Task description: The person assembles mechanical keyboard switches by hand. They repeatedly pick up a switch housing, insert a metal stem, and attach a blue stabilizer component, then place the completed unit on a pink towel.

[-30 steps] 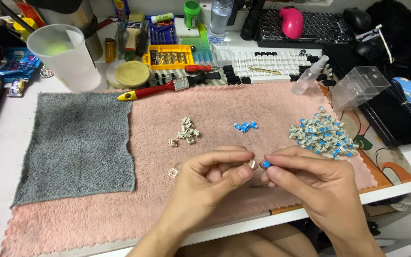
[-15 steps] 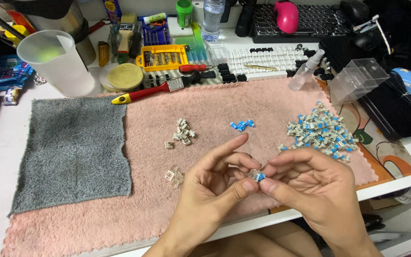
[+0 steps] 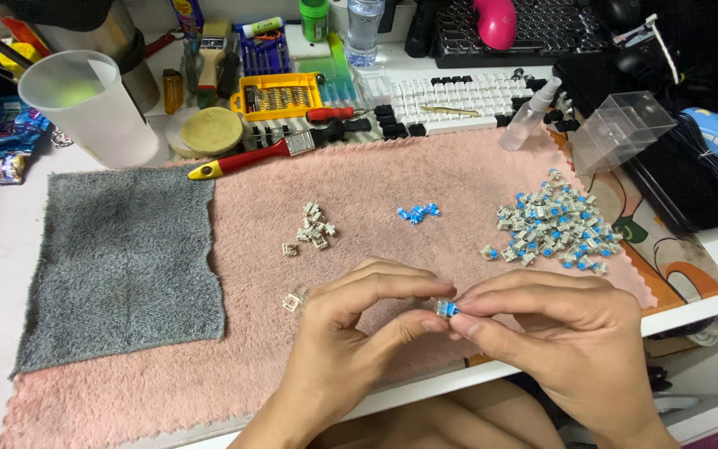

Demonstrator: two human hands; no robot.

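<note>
Both hands meet over the front of a pink towel (image 3: 425,166). My left hand (image 3: 351,333) and my right hand (image 3: 558,333) pinch one small keyboard switch (image 3: 446,308) with a blue stem between thumbs and forefingers. A heap of several blue-stemmed switches (image 3: 550,224) lies to the right on the towel. A few loose blue stems (image 3: 417,213) lie in the middle. A cluster of small whitish housing pieces (image 3: 313,226) sits left of them, and a clear housing piece (image 3: 295,300) lies by my left hand.
A grey cloth (image 3: 122,258) covers the left. Behind the towel lie a red-handled tool (image 3: 251,158), a yellow bit case (image 3: 280,93), a white measuring cup (image 3: 89,104), keycaps and a keyboard (image 3: 467,91), a spray bottle (image 3: 529,116) and a clear box (image 3: 625,129).
My hands have drawn closer together around the switch, and the fingertips have shifted on it. The view has tilted slightly. The things on the towel lie as before.
</note>
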